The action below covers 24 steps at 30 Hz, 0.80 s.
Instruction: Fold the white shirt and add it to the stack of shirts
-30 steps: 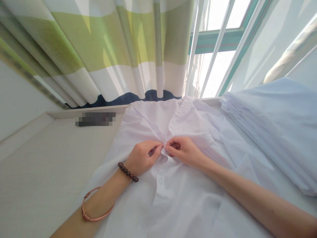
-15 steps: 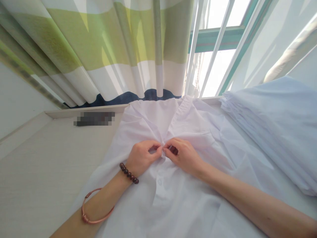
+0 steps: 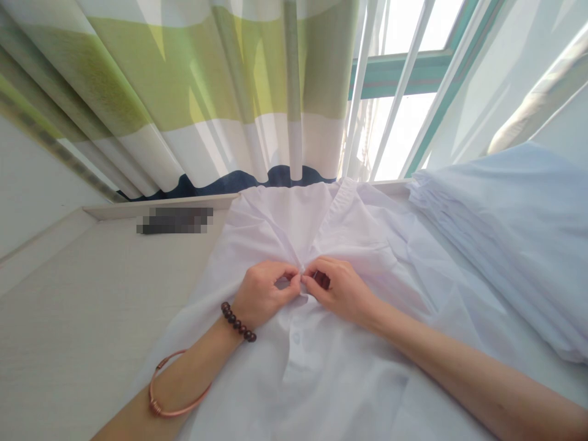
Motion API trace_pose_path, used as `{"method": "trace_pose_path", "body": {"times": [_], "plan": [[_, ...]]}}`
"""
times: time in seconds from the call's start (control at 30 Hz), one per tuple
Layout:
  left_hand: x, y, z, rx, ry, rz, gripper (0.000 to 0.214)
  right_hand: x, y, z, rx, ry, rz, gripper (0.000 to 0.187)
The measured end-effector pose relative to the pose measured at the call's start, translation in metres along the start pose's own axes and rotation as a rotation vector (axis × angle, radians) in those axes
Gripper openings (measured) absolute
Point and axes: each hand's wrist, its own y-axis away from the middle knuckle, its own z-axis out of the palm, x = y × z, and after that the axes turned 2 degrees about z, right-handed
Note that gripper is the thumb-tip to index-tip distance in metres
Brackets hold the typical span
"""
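Think of a clock with its middle at the spot where the fingers meet. A white shirt [image 3: 331,358] lies spread out on the pale bench [image 3: 92,300], right at the middle of that clock, with its wide neck near twelve o'clock. Two hands work on its front edge.

The left hand [image 3: 261,291] comes in from eight o'clock. Its grip is pinched, thumb and finger together on the edge of the cloth. The right hand [image 3: 344,291] comes in from four o'clock, and its grip is pinched on the cloth too. The tips of both hands are so near that I cannot tell if they touch, or if a button hides between them. One small button [image 3: 296,337] shows on the shirt at six o'clock.

Dark round beads [image 3: 237,321] go around the left wrist, and a copper-colored ring [image 3: 155,407] goes around the arm farther down.

A big pile of white cloth [image 3: 519,220] sits at three o'clock, next to the shirt. At ten o'clock a dark, blurred thing [image 3: 174,220] lies on the bench. A green and white curtain [image 3: 257,73] hangs from eleven to twelve o'clock, and a window with a blue-green frame [image 3: 386,68] is at one o'clock.
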Motion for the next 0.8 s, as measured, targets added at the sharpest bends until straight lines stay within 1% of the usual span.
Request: {"method": "trace_pose_path", "body": {"times": [0.1, 0.2, 0.27, 0.33, 0.43, 0.53, 0.63, 0.7, 0.8], "plan": [[0.002, 0.0, -0.001, -0.015, 0.0, 0.01, 0.013, -0.004, 0.0, -0.002, -0.048, 0.113, 0.004, 0.013], [0.002, 0.0, -0.002, -0.051, 0.002, -0.022, 0.014, -0.006, 0.002, -0.003, -0.097, 0.231, -0.044, 0.02], [0.003, 0.0, -0.003, -0.068, -0.006, -0.031, 0.015, -0.005, 0.003, -0.004, -0.115, 0.253, -0.08, 0.022], [0.003, 0.0, -0.003, -0.085, 0.012, -0.064, 0.015, -0.003, 0.003, -0.004, -0.115, 0.207, -0.098, 0.022], [0.004, -0.001, -0.002, -0.116, 0.114, -0.182, 0.016, 0.001, 0.001, -0.005, -0.092, 0.059, -0.078, 0.02], [0.003, -0.004, -0.001, -0.138, 0.26, -0.321, 0.017, 0.003, -0.003, -0.007, -0.092, -0.116, -0.015, 0.019], [0.001, -0.008, -0.004, -0.205, 0.421, -0.423, 0.021, 0.003, -0.006, -0.009, -0.136, -0.257, 0.062, 0.019], [-0.001, -0.01, -0.006, -0.257, 0.514, -0.448, 0.022, 0.003, -0.007, -0.011, -0.167, -0.31, 0.099, 0.02], [-0.003, -0.01, -0.009, -0.28, 0.556, -0.425, 0.022, 0.002, -0.007, -0.012, -0.197, -0.324, 0.094, 0.019]]}}
